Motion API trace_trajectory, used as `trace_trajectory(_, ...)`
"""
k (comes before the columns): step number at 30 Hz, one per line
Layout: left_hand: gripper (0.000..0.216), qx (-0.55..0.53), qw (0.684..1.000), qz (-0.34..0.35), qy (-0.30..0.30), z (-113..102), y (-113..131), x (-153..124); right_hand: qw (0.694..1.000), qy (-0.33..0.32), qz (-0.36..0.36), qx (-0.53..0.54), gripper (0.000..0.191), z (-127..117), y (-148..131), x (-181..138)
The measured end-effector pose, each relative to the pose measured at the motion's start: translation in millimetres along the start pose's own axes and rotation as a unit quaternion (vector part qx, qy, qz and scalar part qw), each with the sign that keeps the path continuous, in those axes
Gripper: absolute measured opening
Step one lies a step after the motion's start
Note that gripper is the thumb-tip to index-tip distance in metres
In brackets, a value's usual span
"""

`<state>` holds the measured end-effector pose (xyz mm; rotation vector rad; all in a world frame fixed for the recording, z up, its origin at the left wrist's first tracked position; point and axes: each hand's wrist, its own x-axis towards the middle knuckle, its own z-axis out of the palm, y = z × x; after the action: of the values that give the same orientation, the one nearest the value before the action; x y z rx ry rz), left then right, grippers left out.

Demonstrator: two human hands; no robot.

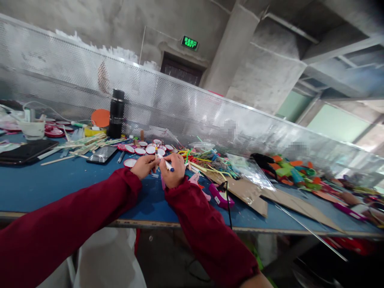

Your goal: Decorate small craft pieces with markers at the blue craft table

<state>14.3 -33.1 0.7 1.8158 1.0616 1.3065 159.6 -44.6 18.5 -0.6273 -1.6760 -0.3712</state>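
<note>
My right hand (175, 171) is closed around a white marker with a dark blue end (169, 166), tilted above the blue table. Close to its left, my left hand (144, 166) pinches a small, narrow upright piece (156, 152), yellow and dark at the top; its kind is too small to tell. The two hands nearly meet, fingertip to fingertip. Whether the marker's tip touches the piece is hidden by the fingers. Just beyond them lie several round white discs with red rims (150, 149). A small clear bit (155, 175) rests on the table under the hands.
A black bottle (116, 114) stands behind wooden sticks (79, 147) and a dark phone (102, 154). To the right are tangled colored strips (207, 158), a purple device with a black cable (220, 196) and cardboard (240, 190). A perforated metal screen (180, 108) borders the table's back.
</note>
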Motion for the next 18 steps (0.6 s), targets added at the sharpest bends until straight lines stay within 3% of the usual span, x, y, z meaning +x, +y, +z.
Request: trace_trajectory(18,0.027,0.009,1.0,0.013,-0.002,0.2,1.2,-1.4,1.0,-0.019,-0.007,0.014,0.01,-0.2,-1.8,-0.6)
